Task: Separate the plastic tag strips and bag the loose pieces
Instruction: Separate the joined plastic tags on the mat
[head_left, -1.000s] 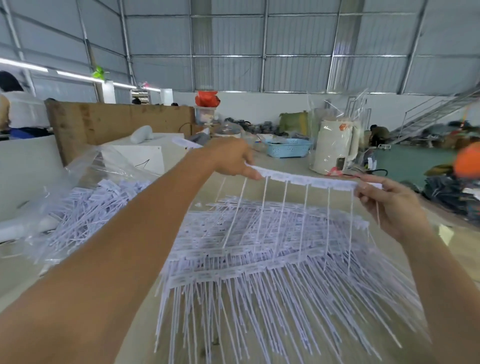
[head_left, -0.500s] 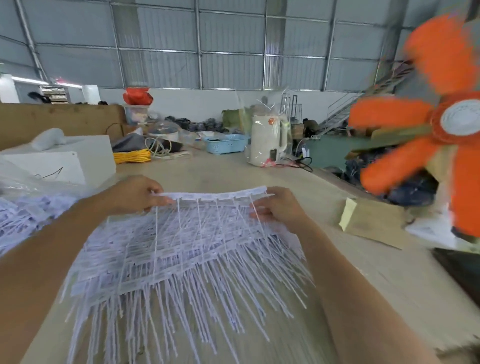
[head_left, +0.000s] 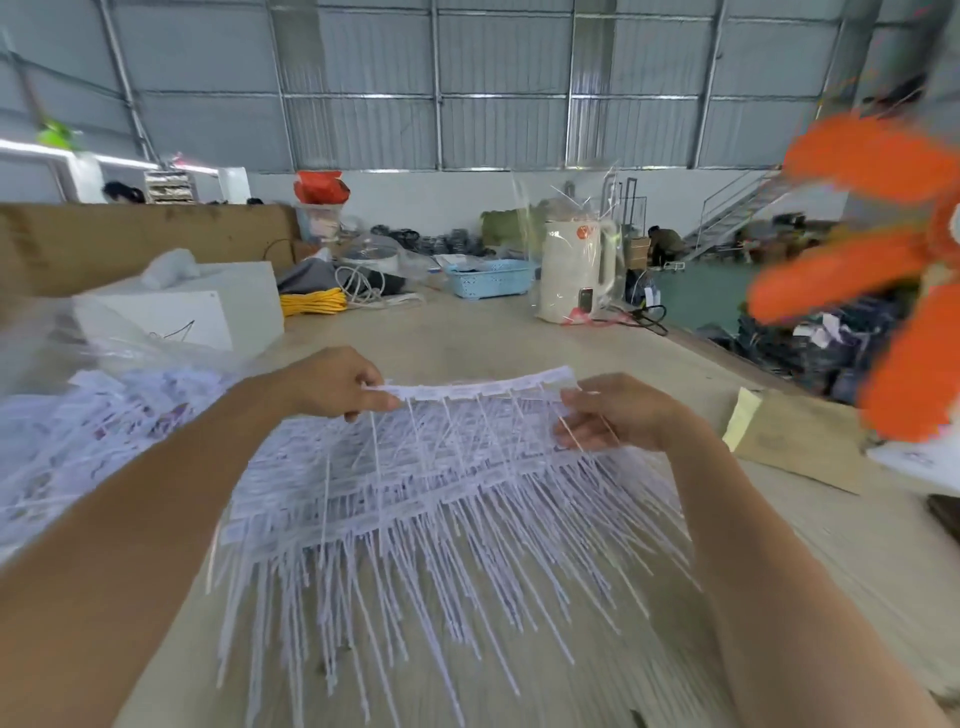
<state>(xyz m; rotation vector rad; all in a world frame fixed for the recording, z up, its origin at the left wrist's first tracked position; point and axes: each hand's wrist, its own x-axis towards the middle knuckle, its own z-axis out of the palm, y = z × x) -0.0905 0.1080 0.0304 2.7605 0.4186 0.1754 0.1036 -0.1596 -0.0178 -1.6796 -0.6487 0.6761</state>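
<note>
Two hands in view, both on one tag strip (head_left: 467, 387). Left hand (head_left: 332, 384) pinches the strip's left end, thumb and index fingertips closed on the header band, other fingers curled under. Right hand (head_left: 618, 413) grips the strip's right end; its fingers (head_left: 574, 431) are curled in toward the palm with a few thin tails running across them. The strip spans the gap between the two sets of fingertips, header band on top, roughly eight tails hanging down from it, exact count unclear from blur.

Directly below the fingers: one big pile of tag strips (head_left: 441, 499) lying flat on the table (head_left: 779, 545), tails pointing toward the camera. Too many to count.

Left of the left fingers: one clear plastic bag (head_left: 78, 415) with loose white pieces inside, not countable.

Beyond the fingertips: one white box (head_left: 208, 306), one yellow cord coil (head_left: 311, 301), one blue basket (head_left: 488, 278), one white kettle (head_left: 574, 275). Right of the right fingers: one brown envelope (head_left: 789, 441); one orange fan (head_left: 883, 270), blurred.
</note>
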